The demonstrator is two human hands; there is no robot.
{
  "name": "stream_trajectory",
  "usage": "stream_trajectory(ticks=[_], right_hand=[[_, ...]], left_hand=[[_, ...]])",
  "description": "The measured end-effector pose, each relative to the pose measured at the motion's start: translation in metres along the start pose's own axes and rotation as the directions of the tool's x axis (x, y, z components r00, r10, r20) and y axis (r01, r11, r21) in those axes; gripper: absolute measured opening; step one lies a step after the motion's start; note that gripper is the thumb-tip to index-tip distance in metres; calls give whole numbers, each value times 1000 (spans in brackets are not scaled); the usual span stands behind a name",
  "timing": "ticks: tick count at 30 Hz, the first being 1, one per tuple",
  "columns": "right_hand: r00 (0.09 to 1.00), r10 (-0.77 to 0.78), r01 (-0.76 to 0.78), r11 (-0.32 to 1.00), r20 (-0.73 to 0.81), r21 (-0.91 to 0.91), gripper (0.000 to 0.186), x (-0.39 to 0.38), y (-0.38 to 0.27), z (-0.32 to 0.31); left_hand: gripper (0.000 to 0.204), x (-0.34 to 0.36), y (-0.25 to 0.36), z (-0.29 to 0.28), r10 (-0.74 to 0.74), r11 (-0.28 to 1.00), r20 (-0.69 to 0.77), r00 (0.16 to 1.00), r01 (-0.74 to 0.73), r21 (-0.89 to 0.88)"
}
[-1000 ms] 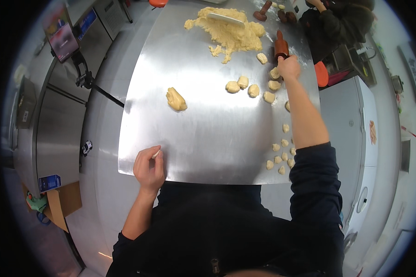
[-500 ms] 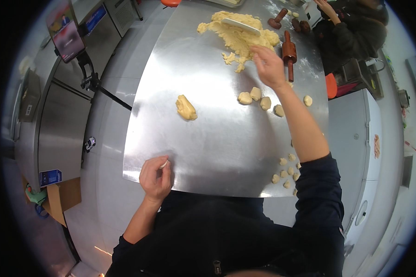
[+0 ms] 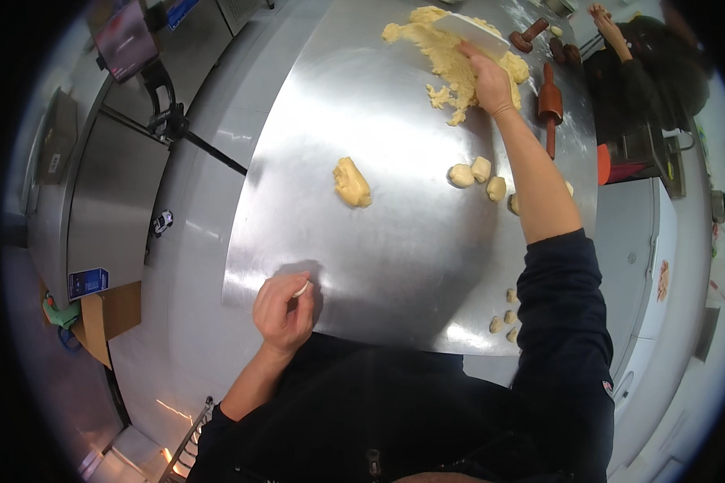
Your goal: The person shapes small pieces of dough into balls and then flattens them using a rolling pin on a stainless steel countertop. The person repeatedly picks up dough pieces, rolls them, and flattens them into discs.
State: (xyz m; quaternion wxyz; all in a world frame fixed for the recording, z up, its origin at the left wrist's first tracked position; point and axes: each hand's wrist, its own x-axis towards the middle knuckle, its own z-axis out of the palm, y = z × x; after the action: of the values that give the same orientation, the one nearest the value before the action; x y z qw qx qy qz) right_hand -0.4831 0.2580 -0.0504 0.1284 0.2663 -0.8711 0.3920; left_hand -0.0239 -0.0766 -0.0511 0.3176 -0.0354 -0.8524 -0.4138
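Note:
At the table's near left edge, my left hand is closed with a small pale piece between thumb and fingers, which looks like dough. My right hand reaches to the far side, its fingers closed on the near edge of a white dough scraper. Under and around the scraper spreads a rough mass of yellow dough. A smooth, oblong lump of yellow dough lies alone mid-table. Several round dough pieces sit beside my right forearm, partly hidden by it.
A steel table carries everything. Beyond my right hand lie a wooden rolling pin and a brown wooden tool. Small dough bits rest by my right sleeve. A phone on a stand is at left; another person works far right.
My right hand has moved from over the dough onto the scraper, which is now tilted a little more. My left hand still pinches the small piece. The whole view has shifted slightly.

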Motion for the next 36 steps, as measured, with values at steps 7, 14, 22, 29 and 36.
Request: stream_trajectory(ticks=[7,14,22,29,36], right_hand=[[837,515,-546,768,184,333,54,-13,-25,9],[939,199,-184,980,282,-80,58,-104,-149,67],[945,151,-123,986,289,-113,67,-183,-260,63],[955,104,-90,994,278,-63,70,-150,-226,95],[904,-402,419,901,147,-113,36,-186,-281,154]], left_hand=[[15,1,3,2,14,1000,-57,998,-15,-22],[14,-2,3,2,40,999,-89,995,-43,-30],[7,-4,3,0,-82,993,-125,989,70,-100],[7,-12,-3,4,-96,992,-162,982,81,-101],[7,-8,-9,9,-336,908,-232,913,248,-337]])
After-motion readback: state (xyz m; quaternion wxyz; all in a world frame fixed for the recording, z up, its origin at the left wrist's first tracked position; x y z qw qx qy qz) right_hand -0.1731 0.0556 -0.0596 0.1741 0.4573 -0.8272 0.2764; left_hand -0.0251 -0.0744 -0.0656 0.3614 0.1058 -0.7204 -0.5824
